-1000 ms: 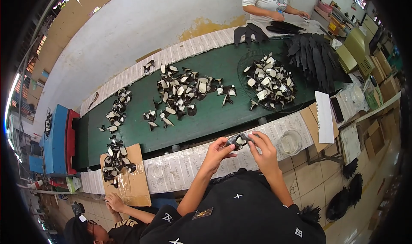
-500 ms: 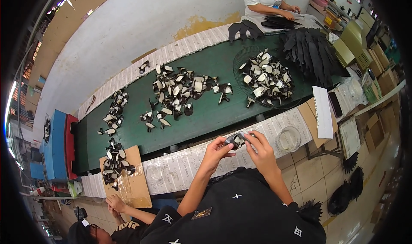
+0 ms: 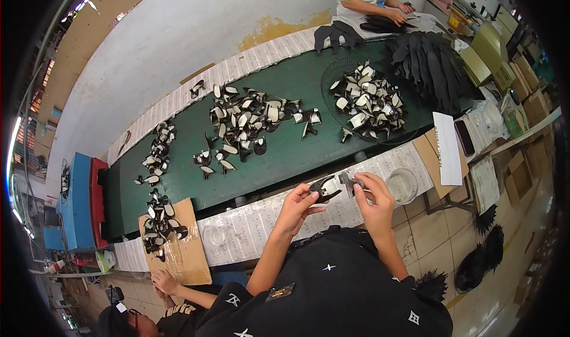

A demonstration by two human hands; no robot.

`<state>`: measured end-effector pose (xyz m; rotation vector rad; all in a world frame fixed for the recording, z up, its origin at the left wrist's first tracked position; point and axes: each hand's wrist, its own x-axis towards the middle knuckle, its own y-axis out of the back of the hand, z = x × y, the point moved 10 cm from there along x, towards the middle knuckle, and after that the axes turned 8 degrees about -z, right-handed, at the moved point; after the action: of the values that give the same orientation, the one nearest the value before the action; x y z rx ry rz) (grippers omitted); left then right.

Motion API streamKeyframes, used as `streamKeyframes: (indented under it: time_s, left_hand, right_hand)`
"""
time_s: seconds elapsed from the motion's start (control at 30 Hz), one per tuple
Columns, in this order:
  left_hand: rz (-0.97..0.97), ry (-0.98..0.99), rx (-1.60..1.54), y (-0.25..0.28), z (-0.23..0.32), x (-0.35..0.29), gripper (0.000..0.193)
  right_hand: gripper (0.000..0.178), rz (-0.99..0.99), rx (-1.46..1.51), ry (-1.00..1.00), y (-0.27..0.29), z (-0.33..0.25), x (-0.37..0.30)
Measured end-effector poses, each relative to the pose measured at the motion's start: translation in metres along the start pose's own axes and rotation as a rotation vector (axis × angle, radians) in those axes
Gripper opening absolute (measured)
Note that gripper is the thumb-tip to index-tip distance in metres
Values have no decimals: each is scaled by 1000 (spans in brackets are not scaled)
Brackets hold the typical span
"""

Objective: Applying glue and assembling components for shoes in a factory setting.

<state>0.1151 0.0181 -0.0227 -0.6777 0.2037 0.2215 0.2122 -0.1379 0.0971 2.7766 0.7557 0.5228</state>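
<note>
In front of my chest, my left hand [image 3: 297,208] pinches a small curved black-and-white piece [image 3: 328,188], which looks like a shoe part. The pale inner face is turned up, with its black end against my left fingers. My right hand [image 3: 375,202] is closed on a greyish-dark tab [image 3: 350,183] at the right end of that piece. Whether the tab is joined to the piece I cannot tell. Both hands are above the paper-covered ledge, on the near side of the green conveyor belt [image 3: 273,165].
Similar pieces lie heaped on the belt [image 3: 237,117] and in a wire basket [image 3: 332,94]. Round clear dishes [image 3: 401,186] stand on the ledge. Cardboard [image 3: 193,242] with more pieces lies left, beside a co-worker's hands [image 3: 165,282]. Another person [image 3: 371,5] handles black pieces across the belt.
My right hand has moved right, away from my left, with the greyish tab in its fingers. More of the piece's pale face shows between my hands.
</note>
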Motion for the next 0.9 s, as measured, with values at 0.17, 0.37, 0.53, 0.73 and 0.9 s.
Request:
streamKeyframes:
  time_s: [0.17,0.37,0.53,0.73,0.9]
  left_hand:
    - [-6,9,-45,-1,0,-1,10]
    - [-16,-15,27,0,-1,0,14]
    - [-3,-3,-7,-2,0,-1,14]
    - [-4,-2,-22,-3,-1,1,14]
    - [16,-9,-21,1,1,0,14]
  right_hand:
    - [22,4,58,-62,1,-3,0]
    - [21,-122,-20,49,-13,-11,2]
    - [21,-136,59,-23,-19,-6,-3]
    - [22,-162,118,-99,-29,3,-5]
    - [22,-183,55,-50,-30,0,-4]
